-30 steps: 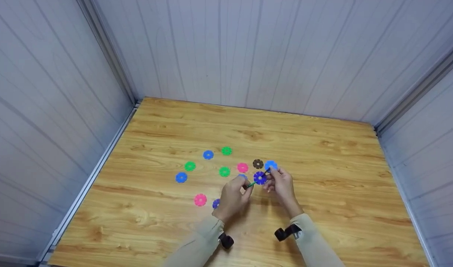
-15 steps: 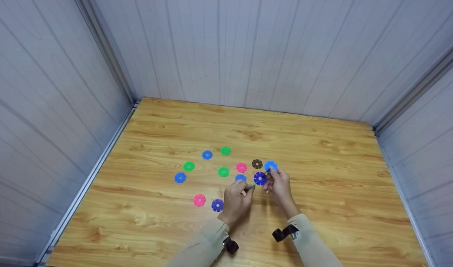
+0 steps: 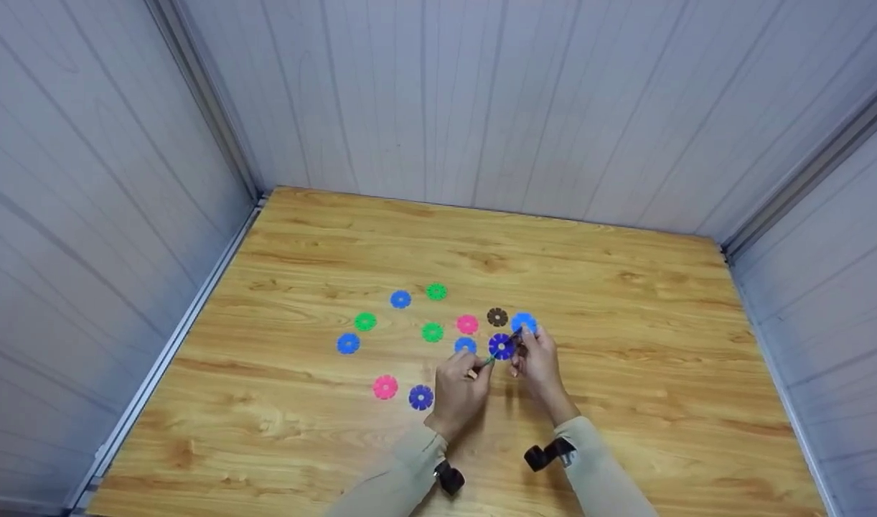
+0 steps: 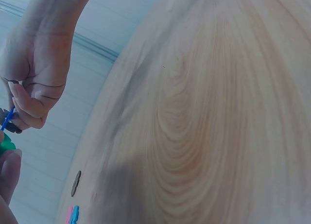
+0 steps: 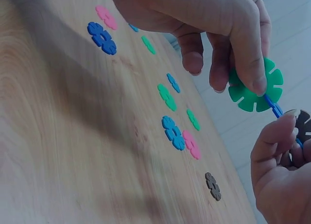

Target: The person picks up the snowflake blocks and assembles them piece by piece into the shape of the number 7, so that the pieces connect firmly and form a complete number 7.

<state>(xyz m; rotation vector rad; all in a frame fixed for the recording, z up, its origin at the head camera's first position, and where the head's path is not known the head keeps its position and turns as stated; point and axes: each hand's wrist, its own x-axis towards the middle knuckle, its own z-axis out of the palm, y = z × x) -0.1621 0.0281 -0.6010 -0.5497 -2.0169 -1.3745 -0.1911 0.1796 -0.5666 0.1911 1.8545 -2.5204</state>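
Observation:
My left hand pinches a green notched disc, which is seen edge-on in the head view. The disc's edge meets a dark blue notched disc; whether their slots interlock cannot be told. My right hand pinches a brown notched disc joined to the dark blue one. A light blue notched disc shows at the right fingertips and appears to be part of the same joined piece. In the left wrist view the green disc lies by the left fingertips, below the right hand.
Loose notched discs lie flat on the wood-grain table: several green and blue, a pink disc, another pink one, a purple-blue disc and a brown disc. Pale panel walls enclose the back and sides.
My left hand has moved slightly right, bringing the green disc against the dark blue disc and uncovering the light blue and purple-blue discs on the table. The right hand has hardly moved.

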